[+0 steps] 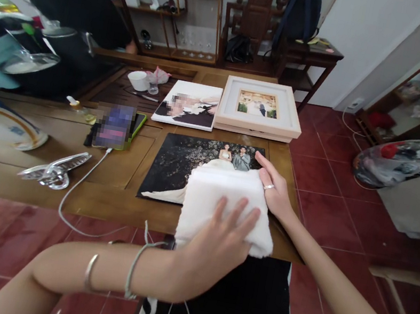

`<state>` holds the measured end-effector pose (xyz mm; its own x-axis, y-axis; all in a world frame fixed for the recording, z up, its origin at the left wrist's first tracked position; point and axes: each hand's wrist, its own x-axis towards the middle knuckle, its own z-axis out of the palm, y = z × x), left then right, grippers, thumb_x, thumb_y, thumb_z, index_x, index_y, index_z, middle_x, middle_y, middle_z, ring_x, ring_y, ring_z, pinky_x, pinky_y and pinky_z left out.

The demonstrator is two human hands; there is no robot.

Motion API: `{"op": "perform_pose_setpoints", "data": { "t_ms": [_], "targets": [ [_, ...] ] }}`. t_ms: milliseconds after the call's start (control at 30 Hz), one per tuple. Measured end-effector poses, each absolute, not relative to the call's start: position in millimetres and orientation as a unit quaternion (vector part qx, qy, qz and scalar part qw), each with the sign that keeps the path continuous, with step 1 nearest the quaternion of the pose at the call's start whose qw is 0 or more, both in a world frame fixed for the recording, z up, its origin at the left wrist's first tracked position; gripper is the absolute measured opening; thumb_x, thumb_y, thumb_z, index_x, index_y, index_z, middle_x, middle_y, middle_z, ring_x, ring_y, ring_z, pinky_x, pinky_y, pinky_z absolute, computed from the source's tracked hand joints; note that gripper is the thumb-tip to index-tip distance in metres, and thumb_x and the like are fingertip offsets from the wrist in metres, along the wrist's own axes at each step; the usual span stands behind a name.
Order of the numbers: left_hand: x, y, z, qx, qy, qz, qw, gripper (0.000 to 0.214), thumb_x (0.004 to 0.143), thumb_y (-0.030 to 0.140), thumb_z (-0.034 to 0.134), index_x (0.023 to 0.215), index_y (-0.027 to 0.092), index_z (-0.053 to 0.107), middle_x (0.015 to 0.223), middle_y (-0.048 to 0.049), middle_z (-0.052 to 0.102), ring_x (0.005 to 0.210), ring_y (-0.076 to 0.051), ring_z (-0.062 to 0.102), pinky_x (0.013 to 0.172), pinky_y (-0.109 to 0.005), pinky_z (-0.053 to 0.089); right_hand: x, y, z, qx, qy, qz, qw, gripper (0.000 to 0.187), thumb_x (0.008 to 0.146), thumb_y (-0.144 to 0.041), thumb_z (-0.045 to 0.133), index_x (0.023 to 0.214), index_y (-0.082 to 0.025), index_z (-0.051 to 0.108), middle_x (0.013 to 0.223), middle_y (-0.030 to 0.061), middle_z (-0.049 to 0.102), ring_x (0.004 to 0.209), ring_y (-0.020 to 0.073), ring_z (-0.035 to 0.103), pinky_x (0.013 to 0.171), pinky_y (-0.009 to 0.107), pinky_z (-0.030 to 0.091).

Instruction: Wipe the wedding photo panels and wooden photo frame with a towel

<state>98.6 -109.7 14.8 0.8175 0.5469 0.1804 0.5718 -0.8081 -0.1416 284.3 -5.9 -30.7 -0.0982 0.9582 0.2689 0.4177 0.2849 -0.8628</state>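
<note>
A white folded cloth [227,198] lies over the lower right part of a dark photo panel [176,162] showing a couple in wedding clothes. My left hand [218,250] rests on the cloth from above, fingers spread and flat; a cord and a metal bangle circle that wrist. At the panel's right edge is my right hand [276,193], a ring on one finger. Its visible fingers are stretched out, touching the panel's edge and the side of the cloth. Both hands are near the front edge of the wooden table [112,205].
Behind the panel lie a white photo board [191,102] and a pale framed picture [260,103] on a stack. To the left are a phone [115,127] with a white cable [79,182], a silver hair claw [56,168], a small bottle [76,105] and a white cup [139,80].
</note>
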Motion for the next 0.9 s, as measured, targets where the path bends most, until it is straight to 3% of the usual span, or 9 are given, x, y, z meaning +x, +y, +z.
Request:
{"op": "perform_pose_setpoints", "data": {
  "t_ms": [167, 367, 533, 700, 800, 900],
  "targets": [
    [72.4, -119.1, 17.5, -0.947, -0.312, -0.059, 0.046, 0.015, 0.088, 0.023, 0.063, 0.098, 0.026, 0.075, 0.151, -0.0056, 0.045, 0.137, -0.033, 0.044, 0.105, -0.053, 0.046, 281.7, -5.9, -28.6, -0.509, -0.704, 0.269, 0.415, 0.046, 0.098, -0.044, 0.039, 0.138, -0.027, 0.053, 0.146, 0.0043, 0.053, 0.136, 0.0220, 0.048, 0.117, 0.045, 0.034],
    [50.9, -34.0, 30.7, -0.931, -0.362, -0.038, -0.024, 0.043, 0.083, -0.001, 0.046, 0.114, 0.020, 0.067, 0.148, -0.0094, 0.048, 0.136, -0.031, 0.046, 0.103, -0.050, 0.047, 281.7, -3.5, -30.6, -0.481, -0.763, 0.215, 0.375, 0.028, 0.093, -0.032, 0.051, 0.112, -0.025, 0.070, 0.133, 0.0071, 0.064, 0.136, 0.0251, 0.049, 0.114, 0.050, 0.037],
    [62.7, 19.0, 43.4, -0.926, -0.352, -0.101, -0.088, 0.039, 0.080, 0.003, 0.045, 0.109, 0.016, 0.067, 0.127, -0.0116, 0.064, 0.110, -0.027, 0.064, 0.091, -0.038, 0.052, 280.7, -3.3, -31.6, -0.477, -0.772, 0.203, 0.369, 0.032, 0.091, -0.028, 0.051, 0.118, -0.026, 0.068, 0.135, 0.0061, 0.063, 0.135, 0.0269, 0.049, 0.113, 0.052, 0.038],
    [101.7, 36.7, 44.6, -0.943, -0.253, -0.163, -0.144, 0.030, 0.080, 0.005, 0.042, 0.091, 0.016, 0.068, 0.100, -0.0074, 0.070, 0.092, -0.022, 0.065, 0.081, -0.032, 0.050, 282.8, -2.0, -37.5, -0.493, -0.764, 0.189, 0.370, 0.035, 0.087, -0.025, 0.051, 0.118, -0.026, 0.067, 0.124, 0.0058, 0.069, 0.119, 0.0306, 0.061, 0.103, 0.050, 0.047],
    [113.1, 43.0, 41.2, -0.948, -0.239, -0.147, -0.147, 0.035, 0.077, 0.002, 0.040, 0.093, 0.016, 0.068, 0.103, -0.0076, 0.069, 0.094, -0.022, 0.064, 0.083, -0.033, 0.050, 283.6, -1.6, -39.7, -0.501, -0.764, 0.185, 0.361, 0.034, 0.088, -0.026, 0.051, 0.118, -0.025, 0.067, 0.118, 0.0067, 0.072, 0.116, 0.0319, 0.063, 0.101, 0.050, 0.048],
    [106.2, 45.3, 38.9, -0.951, -0.254, -0.124, -0.126, 0.040, 0.075, -0.001, 0.038, 0.096, 0.014, 0.068, 0.106, -0.0101, 0.069, 0.099, -0.024, 0.065, 0.088, -0.035, 0.051, 282.2, -2.3, -37.6, -0.492, -0.768, 0.183, 0.367, 0.035, 0.090, -0.027, 0.050, 0.120, -0.025, 0.066, 0.126, 0.0070, 0.068, 0.122, 0.0297, 0.060, 0.105, 0.048, 0.046]
  ]
}}
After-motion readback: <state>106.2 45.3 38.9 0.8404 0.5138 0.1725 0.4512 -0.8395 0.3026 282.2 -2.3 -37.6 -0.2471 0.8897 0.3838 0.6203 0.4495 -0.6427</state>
